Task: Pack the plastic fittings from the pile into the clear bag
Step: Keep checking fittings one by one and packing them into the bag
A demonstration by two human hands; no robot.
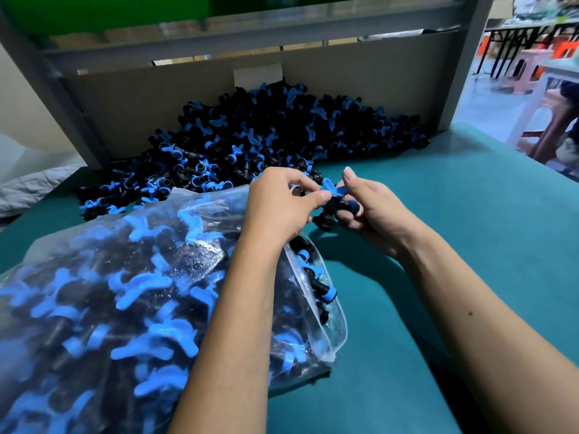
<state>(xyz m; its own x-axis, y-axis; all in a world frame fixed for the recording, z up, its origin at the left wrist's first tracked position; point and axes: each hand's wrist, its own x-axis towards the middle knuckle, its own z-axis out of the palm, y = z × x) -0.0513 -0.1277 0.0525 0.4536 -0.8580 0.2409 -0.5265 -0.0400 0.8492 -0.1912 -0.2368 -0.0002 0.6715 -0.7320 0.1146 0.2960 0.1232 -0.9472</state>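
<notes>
A big pile of black fittings with blue winged handles (pixel 260 136) lies at the back of the green table, against a cardboard wall. A clear bag (pixel 131 296) stuffed with the same fittings lies at the front left, its mouth towards the right. My left hand (pixel 282 205) reaches over the bag's mouth and pinches a fitting (pixel 332 198) by its blue handle. My right hand (pixel 369 205) grips the same cluster of fittings from the right, fingers curled round the black bodies. Both hands meet just in front of the pile.
The green table top (pixel 454 233) stretches to the right and front. A grey metal frame (pixel 460 67) and cardboard panel (pixel 150 98) close off the back. Pink stools (pixel 526 70) and another table stand on the floor at the far right.
</notes>
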